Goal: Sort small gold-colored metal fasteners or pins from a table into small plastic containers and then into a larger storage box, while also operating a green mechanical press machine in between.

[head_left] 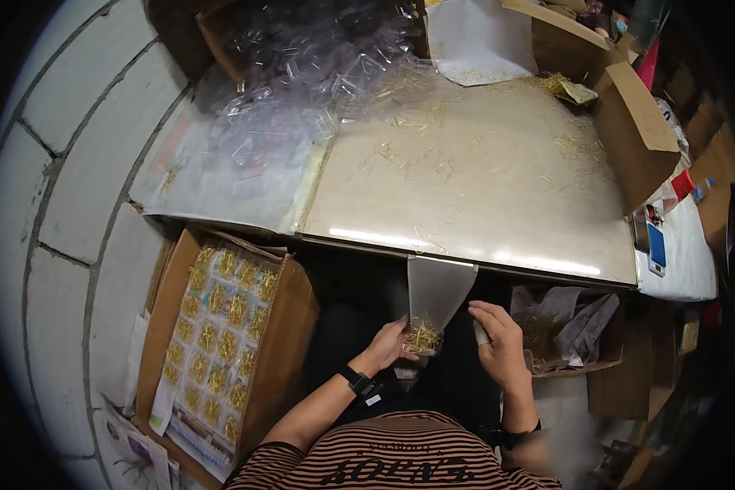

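My left hand (pixel 388 345) is closed around a small clear box (pixel 421 352) heaped with thin gold-coloured pins (pixel 424 333). The box sits right at the lower end of a grey chute (pixel 438 287), which slopes down from the table's front edge. To the right of the chute is my right hand (pixel 500 341), open and holding nothing, its fingers stretched forward. Something pale covers its thumb. Two or three loose pins (pixel 429 239) lie on the table just above the chute.
At left, a cardboard box (pixel 292 327) holds rows of filled clear boxes (pixel 217 343). Empty clear boxes (pixel 302 82) are piled at the table's (pixel 465 204) back left. More pins are scattered across the tabletop. A paper-lined carton (pixel 584 327) and a blue-topped scale (pixel 657 247) are at right.
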A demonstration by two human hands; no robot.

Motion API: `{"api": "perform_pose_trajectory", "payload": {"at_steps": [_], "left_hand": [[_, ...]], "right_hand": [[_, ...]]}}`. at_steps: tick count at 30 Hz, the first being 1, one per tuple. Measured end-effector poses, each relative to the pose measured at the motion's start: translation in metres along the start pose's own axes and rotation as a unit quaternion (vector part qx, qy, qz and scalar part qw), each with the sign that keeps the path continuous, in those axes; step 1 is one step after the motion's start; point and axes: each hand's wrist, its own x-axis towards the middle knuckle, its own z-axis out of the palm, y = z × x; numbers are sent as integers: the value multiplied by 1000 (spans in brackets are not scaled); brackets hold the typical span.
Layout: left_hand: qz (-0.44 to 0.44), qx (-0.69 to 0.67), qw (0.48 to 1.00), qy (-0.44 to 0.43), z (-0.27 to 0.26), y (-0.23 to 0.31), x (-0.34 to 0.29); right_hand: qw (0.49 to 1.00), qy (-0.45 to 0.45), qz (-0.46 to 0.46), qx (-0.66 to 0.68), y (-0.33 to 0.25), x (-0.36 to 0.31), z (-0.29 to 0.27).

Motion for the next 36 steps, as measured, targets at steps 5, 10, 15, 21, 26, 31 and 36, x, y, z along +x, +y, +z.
{"api": "perform_pose_trajectory", "payload": {"at_steps": [5,10,15,21,26,31,36], "left_hand": [[15,-26,1000,0,-13,-13,3],[-3,2,1000,11,-14,-10,-12],[7,-36,999,-12,-19,-2,-42],[74,28,997,-11,27,25,-69],[123,85,989,0,54,23,-68],[103,36,994,0,72,33,-77],[156,7,987,39,76,30,-77]], "right_hand": [[994,-71,18,80,3,-14,18],[989,-120,12,83,8,-25,37],[990,-83,24,109,17,-29,30],[847,-113,302,423,15,-39,57],[848,-73,245,464,3,-22,65],[993,-45,-9,112,-15,-18,42],[978,-131,-121,-108,-32,-17,21]]}}
